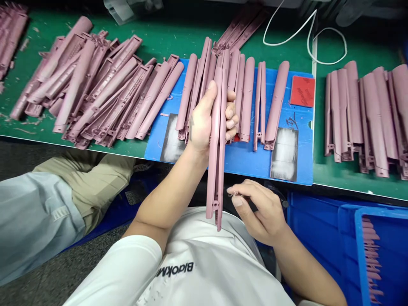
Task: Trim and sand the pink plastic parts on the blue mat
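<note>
My left hand [204, 121] is wrapped round a long pink hair straightener casing [214, 170], its two halves joined and slightly apart, held slanting over the table edge. The hinge end of the casing points down toward my body. To the right of that end, my right hand [259, 210] pinches a tiny dark thing [234, 194] between thumb and finger; it is too small to make out. Behind my left hand, several similar pink casings [247, 102] lie side by side on a blue board [299, 148].
A heap of pink casing parts [95, 85] covers the green table [165, 25] at left. More casings [376, 119] lie at right, near a red sandpaper square [301, 91] and a white cable [309, 38]. A blue crate [318, 229] stands lower right. Another person's legs [86, 182] are at left.
</note>
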### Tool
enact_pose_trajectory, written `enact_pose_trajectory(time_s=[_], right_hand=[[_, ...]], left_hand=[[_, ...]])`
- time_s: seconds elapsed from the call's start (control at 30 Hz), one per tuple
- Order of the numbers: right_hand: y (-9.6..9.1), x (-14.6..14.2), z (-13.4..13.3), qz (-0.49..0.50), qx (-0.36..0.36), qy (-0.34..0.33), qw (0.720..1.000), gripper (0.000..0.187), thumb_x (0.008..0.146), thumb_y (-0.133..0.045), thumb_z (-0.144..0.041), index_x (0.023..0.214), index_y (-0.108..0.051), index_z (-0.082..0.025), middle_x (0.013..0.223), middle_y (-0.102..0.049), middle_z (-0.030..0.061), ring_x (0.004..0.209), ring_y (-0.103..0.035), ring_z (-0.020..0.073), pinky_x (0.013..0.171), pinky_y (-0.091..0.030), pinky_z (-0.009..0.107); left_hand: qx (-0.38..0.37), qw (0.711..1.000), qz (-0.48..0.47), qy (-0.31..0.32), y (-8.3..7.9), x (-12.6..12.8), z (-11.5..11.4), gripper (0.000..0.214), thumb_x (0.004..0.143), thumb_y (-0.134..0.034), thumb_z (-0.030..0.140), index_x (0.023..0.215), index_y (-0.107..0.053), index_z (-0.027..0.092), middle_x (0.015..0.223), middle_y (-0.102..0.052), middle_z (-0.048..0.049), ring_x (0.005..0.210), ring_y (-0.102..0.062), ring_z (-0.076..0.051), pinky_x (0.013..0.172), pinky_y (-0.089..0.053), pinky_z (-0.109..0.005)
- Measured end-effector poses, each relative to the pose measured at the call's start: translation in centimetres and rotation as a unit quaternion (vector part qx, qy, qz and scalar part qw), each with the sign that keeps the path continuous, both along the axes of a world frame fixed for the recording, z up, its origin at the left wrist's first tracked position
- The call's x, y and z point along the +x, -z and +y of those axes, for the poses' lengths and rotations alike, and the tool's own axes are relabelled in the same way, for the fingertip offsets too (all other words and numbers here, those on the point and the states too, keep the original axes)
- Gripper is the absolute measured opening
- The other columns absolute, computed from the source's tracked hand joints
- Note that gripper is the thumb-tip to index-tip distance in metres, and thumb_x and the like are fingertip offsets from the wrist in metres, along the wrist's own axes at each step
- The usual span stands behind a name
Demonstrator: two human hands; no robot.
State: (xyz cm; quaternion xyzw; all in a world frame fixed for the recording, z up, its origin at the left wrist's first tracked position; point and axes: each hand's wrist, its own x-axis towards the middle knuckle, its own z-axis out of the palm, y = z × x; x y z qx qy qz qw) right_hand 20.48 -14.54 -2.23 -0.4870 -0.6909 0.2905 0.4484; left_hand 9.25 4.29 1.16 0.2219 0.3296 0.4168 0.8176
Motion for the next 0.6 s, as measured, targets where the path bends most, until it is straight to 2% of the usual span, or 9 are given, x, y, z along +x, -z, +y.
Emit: enact_pose_trajectory(time_s=[0.13, 0.23, 0.3, 0.37, 0.4, 0.47, 0.53, 0.6], right_hand=[[-0.3, 0.3, 0.4, -0.016, 0.002, 0.007, 1.000, 0.014, 0.110, -0.058, -0.018, 0.119, -0.068, -0.023, 0.091, -0.076, 0.0029, 0.075, -0.070, 0.0168, 0.071, -0.060, 0.031], [-0.1, 0.9, -0.4, -0.046, -0.002, 0.045, 0.998, 0.018, 0.109, -0.058, -0.017, 0.123, -0.069, -0.023, 0.097, -0.079, 0.0057, 0.081, -0.074, 0.0186, 0.076, -0.062, 0.033], [0.9, 1.0, -1.6, -0.029, -0.057, 0.070, 0.995, 0.021, 0.111, -0.057, -0.021, 0.127, -0.069, -0.024, 0.099, -0.080, 0.0060, 0.079, -0.075, 0.0178, 0.074, -0.064, 0.033], [2.7, 0.6, -3.0, 0.056, -0.168, 0.071, 0.982, 0.023, 0.114, -0.056, -0.030, 0.132, -0.068, -0.024, 0.091, -0.078, 0.0028, 0.066, -0.072, 0.0146, 0.064, -0.062, 0.029], [3.8, 0.3, -3.6, 0.122, -0.230, 0.074, 0.963, 0.025, 0.115, -0.055, -0.037, 0.132, -0.066, -0.024, 0.084, -0.075, 0.0004, 0.058, -0.068, 0.0130, 0.057, -0.060, 0.026], [6.2, -0.6, -4.5, 0.260, -0.337, 0.106, 0.899, 0.033, 0.113, -0.056, -0.053, 0.126, -0.064, -0.024, 0.075, -0.068, -0.0035, 0.048, -0.061, 0.0121, 0.046, -0.054, 0.025], [8.2, -1.3, -5.0, 0.348, -0.398, 0.154, 0.834, 0.044, 0.107, -0.059, -0.067, 0.116, -0.061, -0.024, 0.073, -0.063, -0.0048, 0.047, -0.056, 0.0124, 0.040, -0.050, 0.024], [9.3, -1.5, -5.4, 0.371, -0.426, 0.169, 0.808, 0.051, 0.102, -0.063, -0.075, 0.109, -0.060, -0.024, 0.072, -0.060, -0.0053, 0.046, -0.051, 0.0118, 0.036, -0.046, 0.024]], left_hand=[[0.006, 1.000, 0.004, -0.004, 0.0, -0.1, 0.0, 0.062, 0.110, -0.046, 0.073, 0.086, -0.067, 0.020, 0.061, -0.048, 0.0033, 0.044, -0.047, -0.008, 0.034, -0.035, -0.017], [0.011, 1.000, 0.013, -0.012, 0.1, -0.2, 0.0, 0.063, 0.107, -0.049, 0.077, 0.087, -0.068, 0.020, 0.058, -0.049, 0.0033, 0.042, -0.048, -0.008, 0.033, -0.036, -0.017], [0.010, 1.000, 0.015, -0.016, 0.2, -0.3, 0.0, 0.064, 0.104, -0.051, 0.080, 0.088, -0.069, 0.020, 0.057, -0.049, 0.0035, 0.042, -0.049, -0.009, 0.032, -0.036, -0.017], [0.009, 1.000, 0.004, -0.013, 0.2, -0.3, -0.1, 0.065, 0.103, -0.052, 0.081, 0.088, -0.070, 0.020, 0.057, -0.050, 0.0037, 0.043, -0.048, -0.008, 0.033, -0.036, -0.017], [0.010, 1.000, -0.002, -0.009, 0.3, -0.3, -0.2, 0.065, 0.103, -0.052, 0.080, 0.088, -0.070, 0.020, 0.058, -0.050, 0.0036, 0.043, -0.048, -0.008, 0.033, -0.037, -0.018], [0.016, 1.000, -0.012, 0.001, 0.3, -0.3, -0.5, 0.065, 0.104, -0.052, 0.079, 0.087, -0.070, 0.019, 0.058, -0.050, 0.0034, 0.044, -0.048, -0.008, 0.033, -0.037, -0.018], [0.025, 1.000, -0.014, 0.009, 0.3, -0.2, -0.8, 0.063, 0.106, -0.051, 0.077, 0.087, -0.070, 0.019, 0.059, -0.051, 0.0031, 0.044, -0.048, -0.008, 0.034, -0.037, -0.018], [0.031, 0.999, -0.005, 0.011, 0.2, -0.1, -1.0, 0.062, 0.106, -0.051, 0.076, 0.088, -0.070, 0.020, 0.059, -0.050, 0.0030, 0.044, -0.049, -0.009, 0.034, -0.037, -0.018]])
